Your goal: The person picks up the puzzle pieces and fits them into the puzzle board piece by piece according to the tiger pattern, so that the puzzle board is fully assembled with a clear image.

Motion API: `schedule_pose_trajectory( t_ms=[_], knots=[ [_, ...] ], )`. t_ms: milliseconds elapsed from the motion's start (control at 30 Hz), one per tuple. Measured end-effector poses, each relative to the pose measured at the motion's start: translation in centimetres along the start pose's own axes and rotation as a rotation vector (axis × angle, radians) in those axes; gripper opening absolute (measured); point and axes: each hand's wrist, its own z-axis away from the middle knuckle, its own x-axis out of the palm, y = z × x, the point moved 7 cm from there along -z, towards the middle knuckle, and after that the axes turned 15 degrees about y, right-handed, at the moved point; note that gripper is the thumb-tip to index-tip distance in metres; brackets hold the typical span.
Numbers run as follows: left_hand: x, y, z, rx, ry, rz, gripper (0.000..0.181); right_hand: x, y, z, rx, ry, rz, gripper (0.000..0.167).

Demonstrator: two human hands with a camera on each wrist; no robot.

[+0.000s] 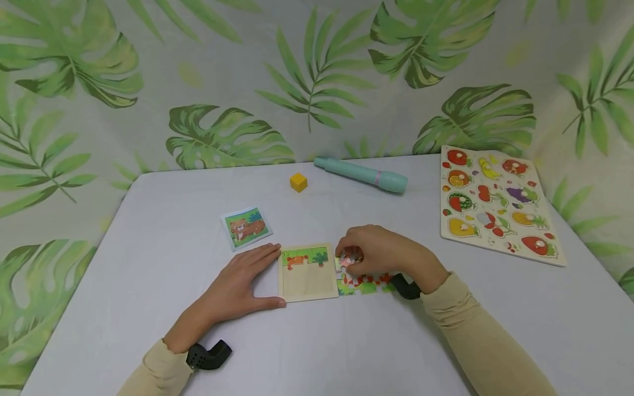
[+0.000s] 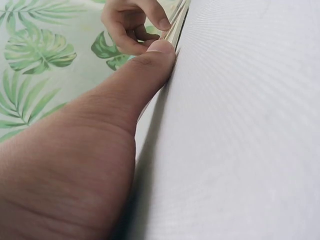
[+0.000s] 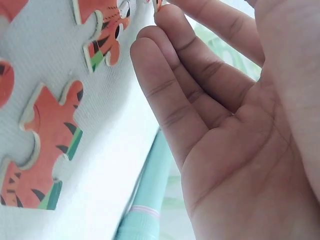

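A square wooden puzzle tray (image 1: 309, 286) lies on the white table, with a few joined pieces (image 1: 297, 259) along its top edge. My left hand (image 1: 235, 286) rests at the tray's left side, thumb at the lower corner and fairly straight fingers at the upper one. The left thumb (image 2: 155, 57) touches the tray's edge in the left wrist view. Just right of the tray, my right hand (image 1: 378, 250) pinches a puzzle piece (image 3: 158, 6), mostly hidden by the fingertips. Loose orange and green pieces (image 3: 55, 125) lie beneath and beside that hand.
A bear picture in a clear sleeve (image 1: 246, 226) lies beyond the left hand. At the back are a yellow cube (image 1: 299, 182) and a teal tube-shaped object (image 1: 361, 173). A fruit peg board (image 1: 500, 212) occupies the right side.
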Motion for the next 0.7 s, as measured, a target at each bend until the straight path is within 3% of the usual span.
schedule_pose_trajectory(
  t_ms=[700],
  knots=[
    [-0.06, 0.0, 0.03, -0.007, -0.003, 0.005, 0.103, -0.17, -0.57, -0.15, -0.039, 0.01, -0.04, 0.023]
  ],
)
